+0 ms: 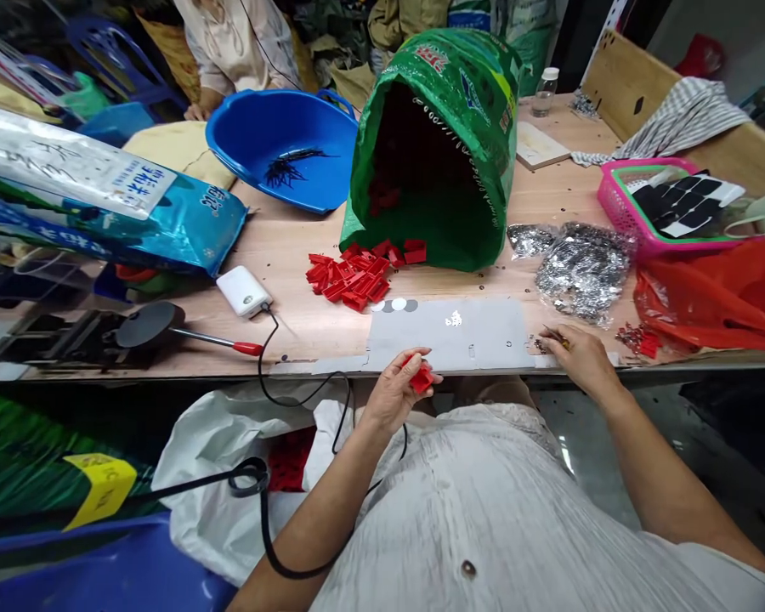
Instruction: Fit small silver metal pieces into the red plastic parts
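My left hand (392,393) is closed around a small red plastic part (422,378), held just off the table's front edge. My right hand (583,364) pinches a thin pointed tool (553,337), perhaps tweezers; its exact kind is too small to make out. Tiny dark pieces (539,345) lie on the tabletop by the tool's tip. Between and beyond both hands a grey sheet (450,336) is fixed along the edge. Behind it, a pile of red plastic parts (348,279) spills from the mouth of a green sack (433,234).
A blue basin (280,127) holds black strands. Clear bags of metal bits (583,268) and a pink basket (615,208) stand right. Leftward are a white power bank (243,291) with a cable and a lever press (146,325). Another person (239,42) sits opposite.
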### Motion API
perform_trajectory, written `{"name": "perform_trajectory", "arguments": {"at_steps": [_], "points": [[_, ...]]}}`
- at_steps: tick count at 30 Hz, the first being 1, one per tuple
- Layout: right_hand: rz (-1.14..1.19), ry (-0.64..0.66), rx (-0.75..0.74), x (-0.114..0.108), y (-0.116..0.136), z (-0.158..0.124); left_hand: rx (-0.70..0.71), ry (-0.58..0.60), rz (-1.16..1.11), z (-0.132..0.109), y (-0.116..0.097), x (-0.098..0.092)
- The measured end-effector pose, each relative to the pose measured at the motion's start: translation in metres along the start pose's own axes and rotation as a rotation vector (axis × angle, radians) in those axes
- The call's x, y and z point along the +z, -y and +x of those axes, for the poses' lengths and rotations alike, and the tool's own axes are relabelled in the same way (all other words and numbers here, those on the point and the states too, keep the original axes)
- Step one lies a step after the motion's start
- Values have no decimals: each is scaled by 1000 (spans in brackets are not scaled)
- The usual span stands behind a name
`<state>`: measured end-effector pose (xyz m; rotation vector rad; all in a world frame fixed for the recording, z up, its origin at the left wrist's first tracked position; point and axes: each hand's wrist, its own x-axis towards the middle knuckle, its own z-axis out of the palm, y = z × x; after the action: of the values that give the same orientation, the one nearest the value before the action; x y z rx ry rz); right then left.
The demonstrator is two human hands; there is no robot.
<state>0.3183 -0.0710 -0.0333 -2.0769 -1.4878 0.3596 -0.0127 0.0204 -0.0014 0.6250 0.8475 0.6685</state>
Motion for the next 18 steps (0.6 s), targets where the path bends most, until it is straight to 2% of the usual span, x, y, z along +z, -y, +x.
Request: {"name": "perform_trajectory", "arguments": {"at_steps": [5, 9, 13, 16, 18], "points": [[-72, 45, -89, 9, 3, 11, -71, 40, -76, -4, 0, 7], [-135, 65, -128, 12, -2, 18, -40, 85, -89, -10, 1, 7], [-154, -20, -192, 11, -16, 21, 155, 41, 28, -8, 11, 5], [-141, -120, -121, 7, -16, 21, 354, -18, 211, -7, 18, 4], [-69, -153, -88, 6, -7, 20, 456, -44, 333, -8, 21, 3]]}}
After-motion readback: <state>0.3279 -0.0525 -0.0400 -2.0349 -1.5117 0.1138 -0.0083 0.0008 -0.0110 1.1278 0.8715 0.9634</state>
